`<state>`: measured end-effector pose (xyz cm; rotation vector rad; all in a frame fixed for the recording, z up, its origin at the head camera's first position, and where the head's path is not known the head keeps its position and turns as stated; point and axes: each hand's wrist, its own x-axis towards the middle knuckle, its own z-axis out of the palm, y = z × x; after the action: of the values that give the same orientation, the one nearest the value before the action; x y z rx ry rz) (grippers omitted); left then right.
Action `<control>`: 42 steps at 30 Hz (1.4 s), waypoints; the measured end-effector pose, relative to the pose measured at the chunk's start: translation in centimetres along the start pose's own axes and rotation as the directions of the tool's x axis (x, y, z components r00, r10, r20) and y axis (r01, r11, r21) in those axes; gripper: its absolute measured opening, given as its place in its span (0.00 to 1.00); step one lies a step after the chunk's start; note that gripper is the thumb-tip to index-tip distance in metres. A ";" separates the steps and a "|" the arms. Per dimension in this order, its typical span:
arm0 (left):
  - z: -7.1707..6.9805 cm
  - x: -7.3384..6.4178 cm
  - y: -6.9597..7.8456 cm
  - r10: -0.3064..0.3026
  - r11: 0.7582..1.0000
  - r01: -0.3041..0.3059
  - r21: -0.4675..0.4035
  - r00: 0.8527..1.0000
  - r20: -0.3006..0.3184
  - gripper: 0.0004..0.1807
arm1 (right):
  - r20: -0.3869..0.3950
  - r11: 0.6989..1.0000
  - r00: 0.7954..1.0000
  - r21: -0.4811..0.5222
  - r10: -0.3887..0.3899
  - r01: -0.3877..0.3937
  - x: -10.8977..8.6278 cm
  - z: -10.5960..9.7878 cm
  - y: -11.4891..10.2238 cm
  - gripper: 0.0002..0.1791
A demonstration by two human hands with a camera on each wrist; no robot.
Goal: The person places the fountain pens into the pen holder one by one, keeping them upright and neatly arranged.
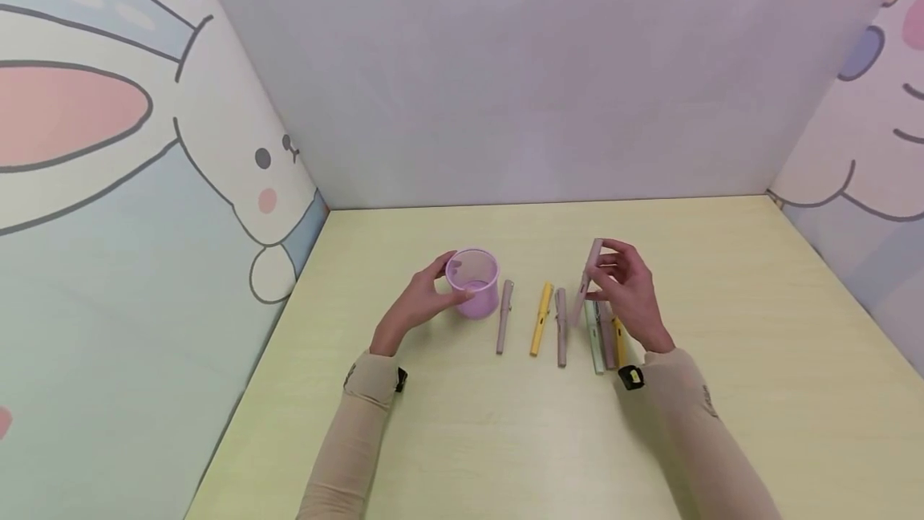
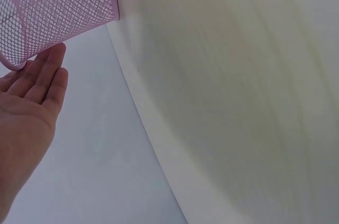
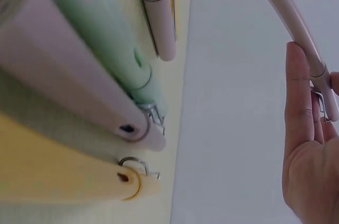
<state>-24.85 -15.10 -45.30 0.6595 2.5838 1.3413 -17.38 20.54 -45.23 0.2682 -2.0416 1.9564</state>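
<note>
Pinching a slim mauve plastic pen [image 1: 583, 289] with your right hand [image 1: 628, 286], right of the pink mesh cylindrical cup [image 1: 482, 303] your left hand [image 1: 422, 297] is gripping, you're handling something probably light, stiff, slick; mid-barrel is likely offering surest hold.

A pale yellow tabletop [image 1: 469, 448] runs to a plain lilac-grey far wall [image 1: 491, 79]; the left wall [image 1: 94, 343], partly pale blue, bears a pink-cheeked cartoon rabbit [image 1: 224, 127] outlined in grey, and the right wall [image 1: 866, 263] carries another white cartoon figure [image 1: 816, 175], also drawn with grey lines
</note>
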 end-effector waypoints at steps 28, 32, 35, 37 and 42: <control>0.0 0.0 0.1 0.014 1.000 -0.014 -0.003 1.000 0.007 0.47 | -0.003 0.980 0.998 0.189 -0.065 0.064 3.8 7.7 -0.9 0.26; 0.0 0.0 0.3 0.009 1.000 -0.009 -0.006 1.000 0.012 0.48 | 0.012 0.977 0.997 0.201 -0.072 0.068 4.2 8.5 -1.3 0.27; -0.1 -0.1 0.4 0.002 1.000 -0.002 -0.006 1.000 0.016 0.48 | 0.012 0.976 0.997 0.202 -0.079 0.075 4.4 8.9 -1.5 0.26; -0.1 -0.2 0.6 -0.004 1.000 0.004 -0.004 1.000 0.018 0.48 | 0.007 0.977 0.997 0.200 -0.082 0.079 4.5 9.1 -1.6 0.26; -0.1 -0.4 0.8 -0.012 1.000 0.012 -0.001 1.000 0.028 0.48 | -0.006 0.977 0.997 0.198 -0.082 0.082 4.7 9.5 -1.9 0.26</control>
<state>-24.31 -14.94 -44.67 0.6571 2.5610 1.3198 -21.94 11.26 -42.17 0.3921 -1.8071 2.1097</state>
